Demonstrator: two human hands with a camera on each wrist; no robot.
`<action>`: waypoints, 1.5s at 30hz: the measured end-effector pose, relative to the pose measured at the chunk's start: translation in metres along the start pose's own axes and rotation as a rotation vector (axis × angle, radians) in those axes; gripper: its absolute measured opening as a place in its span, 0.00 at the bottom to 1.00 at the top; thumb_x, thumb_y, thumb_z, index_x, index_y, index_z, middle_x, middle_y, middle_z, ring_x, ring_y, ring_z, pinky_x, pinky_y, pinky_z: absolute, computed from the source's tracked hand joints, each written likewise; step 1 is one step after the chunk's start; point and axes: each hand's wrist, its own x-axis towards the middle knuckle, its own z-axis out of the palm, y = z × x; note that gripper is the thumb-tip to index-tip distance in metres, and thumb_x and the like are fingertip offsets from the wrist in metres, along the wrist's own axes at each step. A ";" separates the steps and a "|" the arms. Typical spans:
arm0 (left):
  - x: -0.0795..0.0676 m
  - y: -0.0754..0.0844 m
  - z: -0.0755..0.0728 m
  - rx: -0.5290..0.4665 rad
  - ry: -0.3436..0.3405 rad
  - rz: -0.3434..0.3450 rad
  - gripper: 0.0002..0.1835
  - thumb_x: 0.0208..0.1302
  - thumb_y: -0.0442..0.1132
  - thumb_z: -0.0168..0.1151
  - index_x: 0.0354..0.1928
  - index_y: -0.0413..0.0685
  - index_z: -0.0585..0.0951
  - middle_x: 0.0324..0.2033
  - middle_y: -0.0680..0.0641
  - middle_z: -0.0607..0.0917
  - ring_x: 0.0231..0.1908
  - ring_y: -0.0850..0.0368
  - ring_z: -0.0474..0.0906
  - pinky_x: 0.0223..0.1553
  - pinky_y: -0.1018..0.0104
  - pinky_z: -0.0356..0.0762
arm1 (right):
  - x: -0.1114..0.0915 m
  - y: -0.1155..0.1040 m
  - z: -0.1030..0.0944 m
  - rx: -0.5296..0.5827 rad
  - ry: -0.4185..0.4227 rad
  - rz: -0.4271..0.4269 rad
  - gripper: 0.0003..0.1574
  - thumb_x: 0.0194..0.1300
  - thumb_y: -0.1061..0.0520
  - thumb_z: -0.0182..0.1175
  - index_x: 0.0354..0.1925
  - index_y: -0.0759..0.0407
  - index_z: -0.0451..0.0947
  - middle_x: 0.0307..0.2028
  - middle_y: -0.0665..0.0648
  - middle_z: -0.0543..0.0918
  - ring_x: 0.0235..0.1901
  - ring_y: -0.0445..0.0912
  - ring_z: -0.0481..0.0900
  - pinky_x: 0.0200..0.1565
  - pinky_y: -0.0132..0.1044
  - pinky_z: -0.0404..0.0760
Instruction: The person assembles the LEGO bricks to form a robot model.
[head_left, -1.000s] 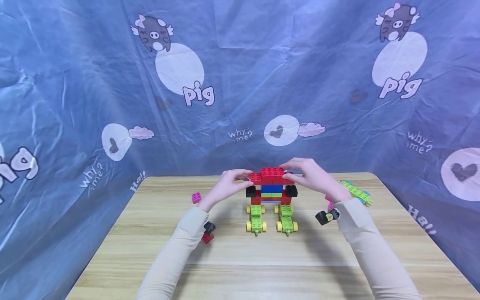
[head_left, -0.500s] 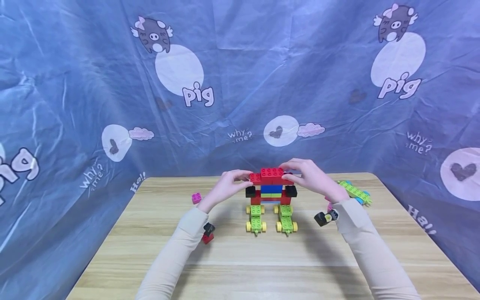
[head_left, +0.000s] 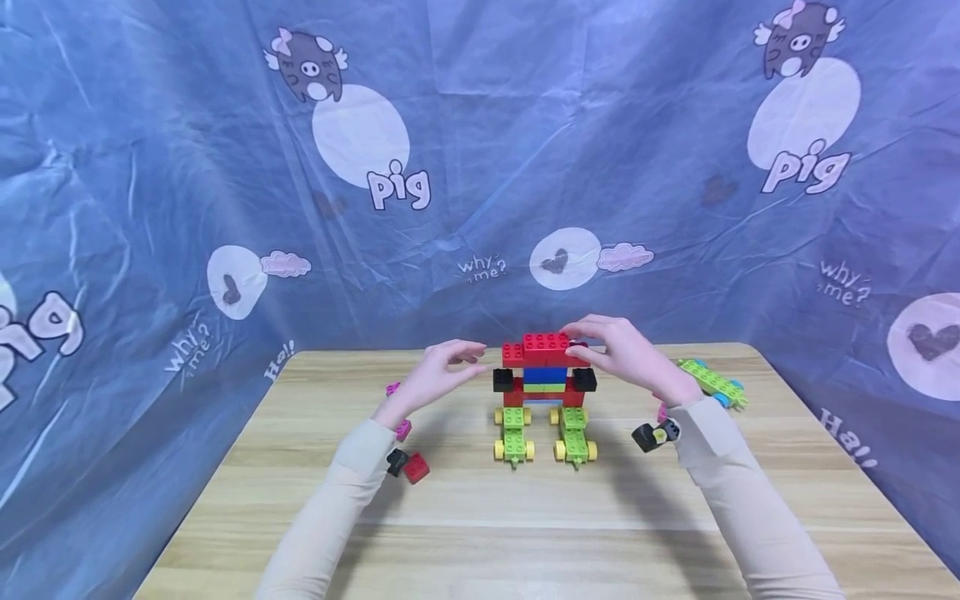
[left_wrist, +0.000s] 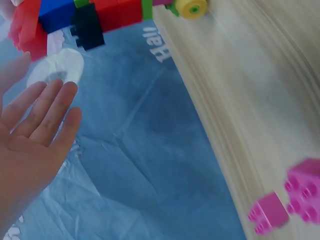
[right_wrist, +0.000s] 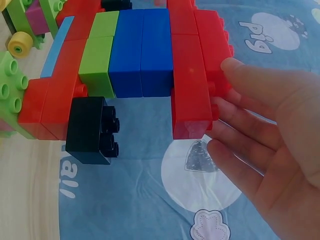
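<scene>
A figure of toy building bricks stands upright on two green wheeled bases [head_left: 513,435] with yellow wheels. Blue bricks [head_left: 545,375] fill its middle, a black brick [head_left: 503,380] juts out at each side, and a red brick [head_left: 545,343] lies across the top. My right hand [head_left: 628,354] holds the right end of the top red bricks; in the right wrist view its thumb lies on the red brick [right_wrist: 212,47], with fingers partly behind it. My left hand [head_left: 435,379] is left of the figure, apart from it, fingers extended and nothing held.
A loose red brick [head_left: 416,468] lies on the wooden table [head_left: 480,533] near my left forearm. Pink bricks [left_wrist: 270,212] are beside it, partly hidden by the arm. At the right back is a long green piece [head_left: 712,383]. A blue printed cloth [head_left: 480,167] hangs behind.
My left hand has let go of the left end of the top red bricks and drawn back leftward. The right hand stays at its end; the figure stands in the same place.
</scene>
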 end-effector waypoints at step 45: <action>-0.070 -0.121 -0.045 0.402 -0.076 -0.339 0.29 0.52 0.35 0.68 0.57 0.33 0.73 0.50 0.34 0.81 0.50 0.41 0.78 0.56 0.48 0.75 | -0.002 -0.005 -0.004 -0.003 -0.025 0.006 0.22 0.59 0.53 0.64 0.51 0.59 0.79 0.45 0.55 0.84 0.41 0.47 0.83 0.42 0.41 0.84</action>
